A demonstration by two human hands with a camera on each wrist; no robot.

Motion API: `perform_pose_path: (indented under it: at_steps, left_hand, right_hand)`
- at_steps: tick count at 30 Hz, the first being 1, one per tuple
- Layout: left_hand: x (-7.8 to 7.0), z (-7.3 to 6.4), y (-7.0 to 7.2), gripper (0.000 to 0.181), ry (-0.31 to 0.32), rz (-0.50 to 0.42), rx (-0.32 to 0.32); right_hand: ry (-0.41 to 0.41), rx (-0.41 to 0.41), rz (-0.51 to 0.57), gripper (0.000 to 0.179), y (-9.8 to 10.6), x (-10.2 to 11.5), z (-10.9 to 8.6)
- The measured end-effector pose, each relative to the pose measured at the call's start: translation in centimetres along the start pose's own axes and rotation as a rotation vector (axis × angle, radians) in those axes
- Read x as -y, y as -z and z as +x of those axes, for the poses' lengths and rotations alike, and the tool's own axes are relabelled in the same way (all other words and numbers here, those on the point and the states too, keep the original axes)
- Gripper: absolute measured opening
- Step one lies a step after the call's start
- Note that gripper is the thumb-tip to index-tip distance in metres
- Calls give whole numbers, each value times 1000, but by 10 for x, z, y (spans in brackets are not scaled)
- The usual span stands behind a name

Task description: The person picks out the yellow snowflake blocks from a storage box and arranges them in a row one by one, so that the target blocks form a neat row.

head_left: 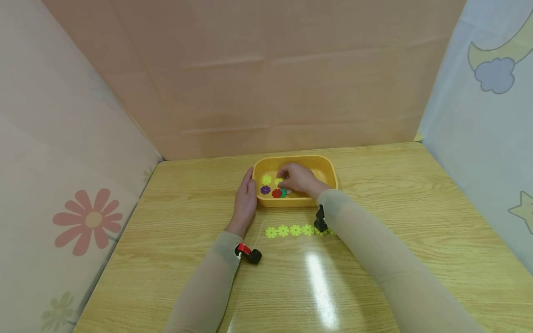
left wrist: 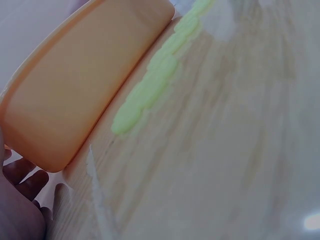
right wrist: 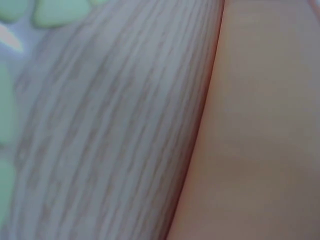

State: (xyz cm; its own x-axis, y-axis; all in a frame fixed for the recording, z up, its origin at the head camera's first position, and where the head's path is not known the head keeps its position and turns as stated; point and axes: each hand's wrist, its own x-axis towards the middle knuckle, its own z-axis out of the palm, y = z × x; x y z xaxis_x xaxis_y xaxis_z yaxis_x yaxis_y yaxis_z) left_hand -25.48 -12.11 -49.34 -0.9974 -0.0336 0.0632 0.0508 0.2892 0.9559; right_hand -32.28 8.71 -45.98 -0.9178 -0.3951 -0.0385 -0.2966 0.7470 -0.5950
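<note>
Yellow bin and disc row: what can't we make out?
Head: whether the right hand pinches anything; the hand itself hides the contact.
Head: where the yellow disc row ends at right; the right sleeve covers it.
Left wrist: the row's far end, cut by the top edge; outlines blurred.
Right wrist: what the bin holds, hidden by its wall.

Tub (head_left: 284,202) orange-yellow; row of discs (head_left: 295,230) lime-yellow; purple disc (head_left: 265,190), red disc (head_left: 276,194); tabletop (head_left: 179,222) wood-grained.
</note>
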Motion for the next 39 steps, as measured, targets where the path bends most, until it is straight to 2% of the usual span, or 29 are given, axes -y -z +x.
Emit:
perform_pose_path:
  at_steps: [11,25,34,39]
  left_hand:
    - [1,1,0,61,0,22,-8]
    - [-1,0,-1,59,17,11,2]
    - [-1,0,0,61,5,2,1]
    - [1,0,0,60,-2,-7,-1]
  right_hand:
    - [34,-3,6,27,1,1,-2]
    - [14,22,-27,40,2,4,-3]
    - [-7,-17,10,39,5,5,-4]
    - [21,-51,43,37,9,9,-7]
